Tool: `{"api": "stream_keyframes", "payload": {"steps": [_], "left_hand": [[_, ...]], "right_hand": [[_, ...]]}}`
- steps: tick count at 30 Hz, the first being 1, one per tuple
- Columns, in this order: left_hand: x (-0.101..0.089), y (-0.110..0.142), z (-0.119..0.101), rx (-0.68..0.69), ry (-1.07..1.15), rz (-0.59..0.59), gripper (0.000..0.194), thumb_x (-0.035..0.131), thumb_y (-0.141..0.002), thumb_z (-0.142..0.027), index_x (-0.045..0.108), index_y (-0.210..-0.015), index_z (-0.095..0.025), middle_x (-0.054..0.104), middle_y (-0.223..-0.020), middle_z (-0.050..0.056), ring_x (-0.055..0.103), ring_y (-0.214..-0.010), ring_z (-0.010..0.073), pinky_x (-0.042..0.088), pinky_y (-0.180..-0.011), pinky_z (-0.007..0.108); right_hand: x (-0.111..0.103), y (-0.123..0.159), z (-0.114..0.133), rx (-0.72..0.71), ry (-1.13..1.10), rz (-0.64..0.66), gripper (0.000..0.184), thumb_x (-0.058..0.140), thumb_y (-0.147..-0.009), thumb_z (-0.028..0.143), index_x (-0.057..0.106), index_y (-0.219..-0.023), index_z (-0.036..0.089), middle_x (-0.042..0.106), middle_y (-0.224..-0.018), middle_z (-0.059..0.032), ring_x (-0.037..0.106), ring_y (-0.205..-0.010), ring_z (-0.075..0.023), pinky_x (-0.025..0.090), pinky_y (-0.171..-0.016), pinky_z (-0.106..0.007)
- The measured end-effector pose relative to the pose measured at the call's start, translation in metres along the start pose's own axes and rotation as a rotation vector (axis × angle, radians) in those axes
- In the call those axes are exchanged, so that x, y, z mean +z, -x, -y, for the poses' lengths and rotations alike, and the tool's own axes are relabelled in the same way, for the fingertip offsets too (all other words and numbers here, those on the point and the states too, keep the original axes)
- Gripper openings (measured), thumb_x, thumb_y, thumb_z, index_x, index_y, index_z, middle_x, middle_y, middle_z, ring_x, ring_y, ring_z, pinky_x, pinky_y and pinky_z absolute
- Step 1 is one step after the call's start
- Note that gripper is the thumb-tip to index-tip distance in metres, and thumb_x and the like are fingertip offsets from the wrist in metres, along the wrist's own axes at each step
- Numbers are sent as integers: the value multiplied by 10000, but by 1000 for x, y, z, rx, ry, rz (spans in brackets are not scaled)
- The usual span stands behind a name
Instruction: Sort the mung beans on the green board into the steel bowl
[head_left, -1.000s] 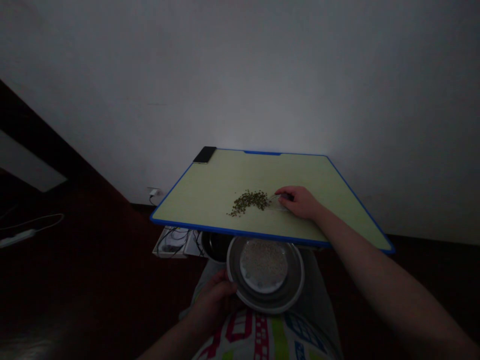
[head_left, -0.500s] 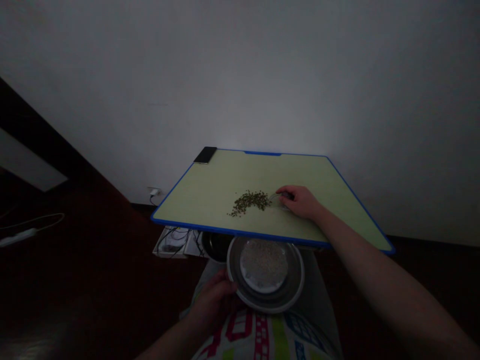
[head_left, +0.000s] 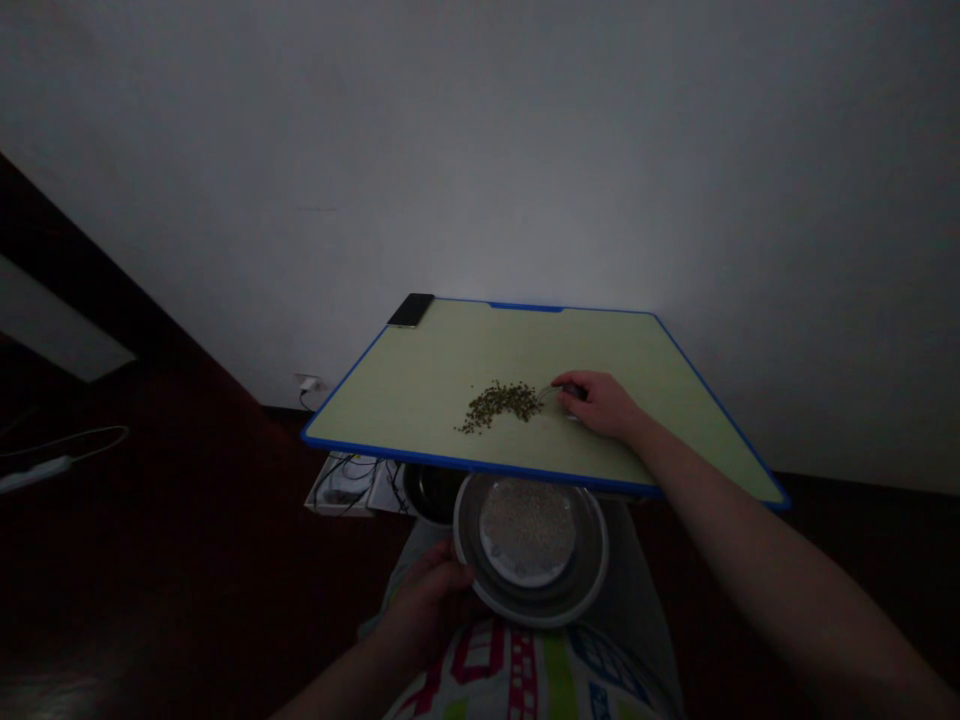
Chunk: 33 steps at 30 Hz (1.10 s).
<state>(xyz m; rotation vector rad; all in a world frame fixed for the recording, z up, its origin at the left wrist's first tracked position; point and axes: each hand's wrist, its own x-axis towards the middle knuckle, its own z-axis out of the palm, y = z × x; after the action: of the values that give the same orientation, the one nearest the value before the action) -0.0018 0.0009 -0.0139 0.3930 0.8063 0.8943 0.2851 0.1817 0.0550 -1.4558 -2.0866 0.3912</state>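
My left hand (head_left: 439, 590) is closed on the left rim of a round metal bowl (head_left: 592, 570), held over my lap below the table's front edge. Inside the bowl lies a pale layer of fine grains (head_left: 529, 520) on something whitish. On the tabletop, my right hand (head_left: 596, 400) grips a small dark-handled utensil (head_left: 551, 390); its thin, curved, pale end touches the right side of a loose pile of small brown-green seeds or grains (head_left: 499, 402). Dim light hides what kind of utensil it is.
The pale green table (head_left: 592, 340) has a blue edge and stands against a wall. A dark phone or tablet (head_left: 411, 309) lies at its far left corner. Under the table are a dark pot (head_left: 431, 490) and a white box with cables (head_left: 343, 490); a power strip (head_left: 37, 472) is far left.
Almost nothing differs. The utensil's curved end has shifted slightly by the pile; the bowl and my left hand stay in place.
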Motion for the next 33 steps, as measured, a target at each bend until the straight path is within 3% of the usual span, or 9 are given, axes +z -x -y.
{"api": "stream_keyframes", "payload": {"steps": [13,20,33], "left_hand": [[3,3,-2,-3,-10,-20,286,728,-574,-126,727,-857,-165,794,-819,73,743,-803,266,584,-822,423],[-5,-2,5,17,11,-3,280,716,-592,-128,717,-868,-177,792,-818,65,743,-778,254,577,-844,440],[0,0,1,0,12,-25,286,742,-564,-128,716,-844,-177,792,-801,57,746,-795,258,576,-858,435]], "right_hand": [[-5,3,0,11,17,13,340,564,-751,259,745,-1009,132,674,-693,-38,548,-593,-144,423,-609,-272],[-2,2,0,-1,15,0,322,572,-763,268,744,-1010,151,680,-688,-30,547,-581,-141,429,-606,-270],[-1,1,2,-14,16,19,337,564,-792,285,741,-1040,141,686,-704,-36,532,-577,-134,423,-606,-264]]}}
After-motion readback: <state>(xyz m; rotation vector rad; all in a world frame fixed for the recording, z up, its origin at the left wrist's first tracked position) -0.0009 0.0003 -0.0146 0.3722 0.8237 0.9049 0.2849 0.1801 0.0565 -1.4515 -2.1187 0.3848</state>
